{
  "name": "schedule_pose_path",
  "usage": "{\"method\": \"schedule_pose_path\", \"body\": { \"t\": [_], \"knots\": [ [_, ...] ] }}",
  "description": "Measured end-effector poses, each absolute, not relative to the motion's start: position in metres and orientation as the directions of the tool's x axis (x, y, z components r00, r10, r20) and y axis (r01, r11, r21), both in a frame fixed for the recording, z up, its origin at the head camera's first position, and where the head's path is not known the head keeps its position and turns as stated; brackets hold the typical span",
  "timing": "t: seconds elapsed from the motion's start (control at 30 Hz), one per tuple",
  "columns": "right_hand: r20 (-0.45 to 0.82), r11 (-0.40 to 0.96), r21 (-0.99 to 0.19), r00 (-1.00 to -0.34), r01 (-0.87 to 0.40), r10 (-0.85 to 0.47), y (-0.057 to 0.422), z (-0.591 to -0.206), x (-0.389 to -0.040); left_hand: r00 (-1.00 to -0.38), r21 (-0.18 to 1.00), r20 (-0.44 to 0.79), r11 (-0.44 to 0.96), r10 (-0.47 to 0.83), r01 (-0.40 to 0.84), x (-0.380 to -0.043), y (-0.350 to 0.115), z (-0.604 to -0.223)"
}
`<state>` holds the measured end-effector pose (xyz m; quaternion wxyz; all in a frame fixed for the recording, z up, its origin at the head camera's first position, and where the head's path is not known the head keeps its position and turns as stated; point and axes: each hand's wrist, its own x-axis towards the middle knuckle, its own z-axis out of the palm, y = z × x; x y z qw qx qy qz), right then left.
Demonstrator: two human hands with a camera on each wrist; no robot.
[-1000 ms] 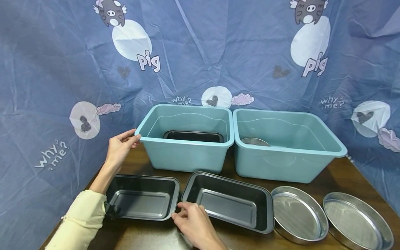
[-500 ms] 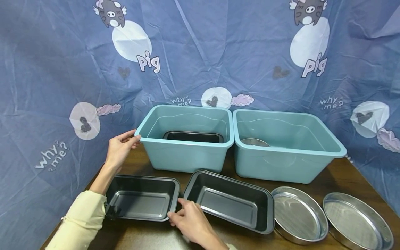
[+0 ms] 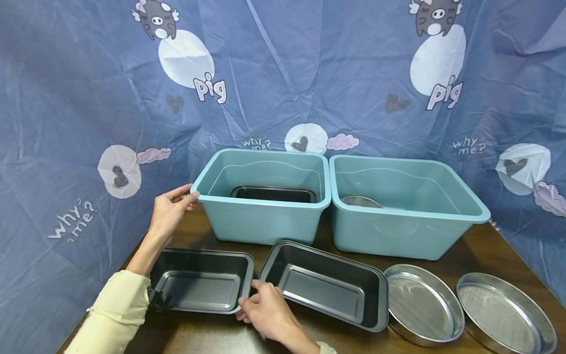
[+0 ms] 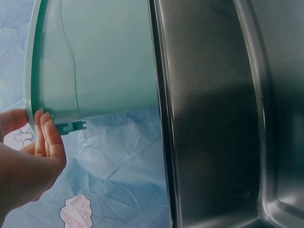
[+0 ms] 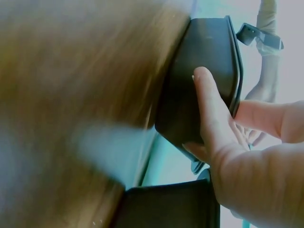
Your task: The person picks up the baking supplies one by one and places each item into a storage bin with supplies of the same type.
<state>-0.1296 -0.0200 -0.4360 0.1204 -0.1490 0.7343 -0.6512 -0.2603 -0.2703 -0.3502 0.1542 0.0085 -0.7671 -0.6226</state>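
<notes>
At its front left corner, my left hand (image 3: 170, 209) pinches the rim of the left light-blue plastic bin (image 3: 263, 223); the left wrist view shows the thumb and fingers on either side of that rim (image 4: 29, 66). A dark loaf pan (image 3: 199, 290) lies below that arm on the table. My right hand (image 3: 267, 312) grips its front right corner. In the right wrist view the thumb is at the pan's rim and the fingers press its outer wall (image 5: 183, 90). A second loaf pan (image 3: 323, 292) sits slightly turned, just right of this hand.
Inside the left bin lies another dark loaf pan (image 3: 274, 194). The right bin (image 3: 398, 238) holds a round metal pan (image 3: 360, 200), partly hidden. Two round metal cake pans (image 3: 424, 302) (image 3: 504, 312) stand at the right on the wooden table (image 3: 208, 334). A blue printed cloth (image 3: 274, 73) hangs behind.
My right hand has shifted slightly left and closed onto the corner of the left loaf pan. The second loaf pan moved very slightly. My left hand stays on the bin's rim.
</notes>
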Motion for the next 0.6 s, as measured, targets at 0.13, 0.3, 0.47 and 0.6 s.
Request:
{"method": "schedule_pose_path", "body": {
  "t": [0.13,0.3,0.47,0.6],
  "knots": [
    [-0.013,0.072,-0.997,-0.928,-0.015,-0.373,-0.0198,-0.4361,-0.1294,-0.953,0.957,0.221,0.233,-0.206,0.171,-0.2604,-0.2716,-0.3506],
    [-0.035,0.028,-0.999,-0.92,0.026,-0.39,-0.0182,-0.4357,-0.13,-0.955,0.959,0.219,0.228,-0.203,0.171,-0.2603,-0.2717,-0.3509],
    [0.025,-0.012,-1.0,-0.919,-0.022,-0.392,-0.0167,-0.4359,-0.1301,-0.954,0.958,0.219,0.228,-0.202,0.172,-0.2596,-0.2715,-0.3502],
    [0.085,-0.043,-0.996,-0.93,-0.074,-0.357,-0.0155,-0.4366,-0.1307,-0.955,0.958,0.22,0.228,-0.198,0.173,-0.2601,-0.2724,-0.3497]
  ]
}}
